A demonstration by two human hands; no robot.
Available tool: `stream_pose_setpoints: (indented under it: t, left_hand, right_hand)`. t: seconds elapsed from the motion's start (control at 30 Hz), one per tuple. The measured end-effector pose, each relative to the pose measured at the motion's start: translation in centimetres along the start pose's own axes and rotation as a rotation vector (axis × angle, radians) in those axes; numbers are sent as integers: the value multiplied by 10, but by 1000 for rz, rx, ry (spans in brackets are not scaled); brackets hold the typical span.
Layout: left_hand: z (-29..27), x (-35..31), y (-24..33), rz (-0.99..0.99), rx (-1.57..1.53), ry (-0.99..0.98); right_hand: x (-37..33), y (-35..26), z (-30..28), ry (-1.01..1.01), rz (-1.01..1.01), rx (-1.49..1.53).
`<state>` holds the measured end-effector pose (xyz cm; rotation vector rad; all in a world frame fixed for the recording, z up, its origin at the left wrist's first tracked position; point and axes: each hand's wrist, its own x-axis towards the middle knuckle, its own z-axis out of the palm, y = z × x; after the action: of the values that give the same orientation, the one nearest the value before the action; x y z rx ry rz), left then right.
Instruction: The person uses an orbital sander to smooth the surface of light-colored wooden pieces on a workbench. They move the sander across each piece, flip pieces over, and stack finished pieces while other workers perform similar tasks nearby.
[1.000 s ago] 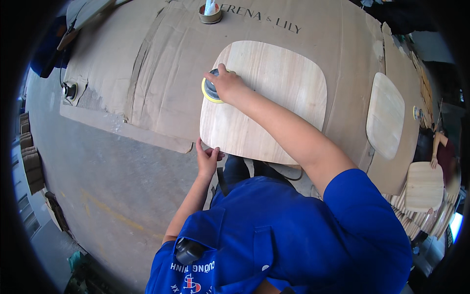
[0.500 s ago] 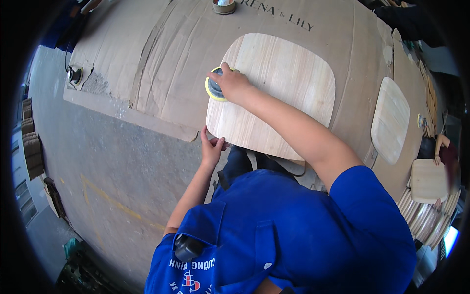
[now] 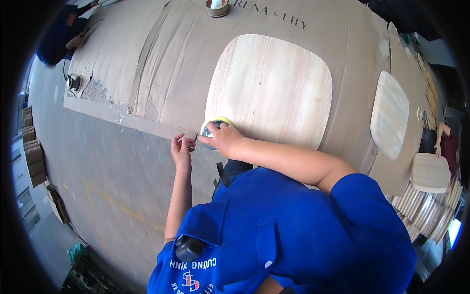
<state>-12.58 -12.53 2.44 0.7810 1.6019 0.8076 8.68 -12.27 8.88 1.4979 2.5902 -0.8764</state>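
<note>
A pale wooden seat panel (image 3: 274,83) with rounded corners lies on the cardboard-covered table in front of me. My right hand (image 3: 225,139) is closed over the top of a round sander (image 3: 210,128) with a yellow rim. The sander sits at the panel's near left corner. My left hand (image 3: 183,151) is just left of the sander, off the panel, its fingers curled together. A short dark piece shows beside its fingertips; what it belongs to, and whether the fingers grip it, is too small to make out.
A round tin (image 3: 217,8) stands at the far edge. Another sander (image 3: 74,82) rests on the table's left corner, near a person in dark blue (image 3: 54,36). A second wooden panel (image 3: 390,115) lies to the right. Further right, a person holds another panel (image 3: 430,172) above stacked wood.
My right hand has drawn the sander toward me, from the panel's left edge to its near left corner. My left hand has left the panel's edge and moved left.
</note>
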Motion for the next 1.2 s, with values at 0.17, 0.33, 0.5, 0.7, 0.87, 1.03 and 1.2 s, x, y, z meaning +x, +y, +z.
stream_pose_setpoints:
  t: [0.17, 0.33, 0.5, 0.7, 0.87, 1.03, 1.2]
  left_hand:
    - [28, 0, -7, -31, 296, -193]
    - [54, 4, -17, 159, 600, -281]
    - [59, 13, -22, 167, 575, -275]
    - [57, 18, -20, 108, 550, -330]
    - [58, 17, -16, 86, 560, -327]
    - [59, 16, -11, 101, 545, -357]
    - [59, 16, -7, 101, 542, -376]
  right_hand:
    - [42, 55, -29, 157, 186, 43]
    - [61, 133, -84, 164, 482, 117]
    - [35, 197, -113, 246, 716, 182]
    - [-25, 261, -114, 299, 898, 191]
    - [-91, 308, -103, 395, 997, 177]
    - [-157, 322, -90, 400, 1094, 164]
    - [-148, 323, -96, 369, 1153, 155]
